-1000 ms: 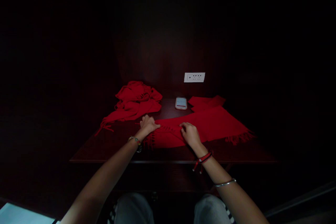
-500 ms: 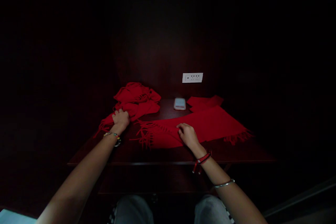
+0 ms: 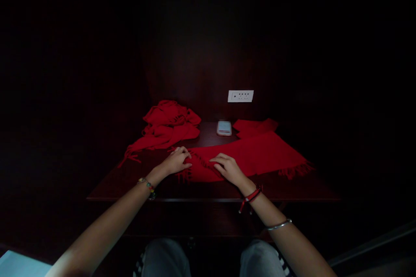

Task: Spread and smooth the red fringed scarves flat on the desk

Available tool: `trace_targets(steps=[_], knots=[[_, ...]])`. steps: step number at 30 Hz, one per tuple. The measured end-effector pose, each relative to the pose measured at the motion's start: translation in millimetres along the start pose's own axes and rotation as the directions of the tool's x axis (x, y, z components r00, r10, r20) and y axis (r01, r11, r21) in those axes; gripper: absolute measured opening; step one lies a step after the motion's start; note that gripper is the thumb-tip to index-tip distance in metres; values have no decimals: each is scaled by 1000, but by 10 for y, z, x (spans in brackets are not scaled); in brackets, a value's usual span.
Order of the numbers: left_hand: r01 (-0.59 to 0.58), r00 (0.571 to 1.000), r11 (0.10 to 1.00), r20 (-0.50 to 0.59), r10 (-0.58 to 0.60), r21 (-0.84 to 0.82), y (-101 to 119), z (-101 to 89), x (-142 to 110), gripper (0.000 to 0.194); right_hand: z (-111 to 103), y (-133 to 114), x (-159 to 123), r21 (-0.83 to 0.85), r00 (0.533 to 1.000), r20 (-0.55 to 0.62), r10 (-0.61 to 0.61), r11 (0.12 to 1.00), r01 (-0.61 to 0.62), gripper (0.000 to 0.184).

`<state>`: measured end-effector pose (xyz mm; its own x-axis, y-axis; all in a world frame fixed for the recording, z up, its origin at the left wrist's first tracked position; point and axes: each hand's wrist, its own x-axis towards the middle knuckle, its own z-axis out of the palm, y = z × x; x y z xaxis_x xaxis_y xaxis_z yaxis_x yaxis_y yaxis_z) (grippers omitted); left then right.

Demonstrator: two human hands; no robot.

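Here, our left fingers (image 3: 187, 154) and right fingers (image 3: 219, 158) seem open on the red scarf (image 3: 263, 151), hiding bits; a red heap (image 3: 170, 114) sits near.

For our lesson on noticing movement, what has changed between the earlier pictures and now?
The left hand has come back right from the heaped red cloth to the fringed end of the spread red cloth. The right hand has shifted slightly left. Whether either grips is unclear. The heap and socket panel stayed put.
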<state>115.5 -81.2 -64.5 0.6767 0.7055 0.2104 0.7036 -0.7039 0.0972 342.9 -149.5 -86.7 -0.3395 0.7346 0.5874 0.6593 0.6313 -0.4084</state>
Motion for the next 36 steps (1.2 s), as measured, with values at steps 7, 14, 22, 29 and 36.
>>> trace_targets(steps=[7,14,22,29,36], knots=[[46,999,993,-2,-46,107,-188,-142,-30,15,30,-7,12,-12,1000,-24,-3,1000,3,21],[24,992,951,114,-62,308,-547,-477,-359,14,76,-46,20,-15,999,41,-35,999,36,22],[-51,998,998,-39,52,35,-115,-290,-331,25,169,-282,121,-110,992,122,15,994,-1,24],[81,997,996,-3,-81,-42,287,5,-176,46,227,-308,172,-236,993,-25,118,964,-121,29],[217,952,943,-269,-147,252,526,24,-75,26,212,-231,159,-104,996,-67,60,992,-67,19]])
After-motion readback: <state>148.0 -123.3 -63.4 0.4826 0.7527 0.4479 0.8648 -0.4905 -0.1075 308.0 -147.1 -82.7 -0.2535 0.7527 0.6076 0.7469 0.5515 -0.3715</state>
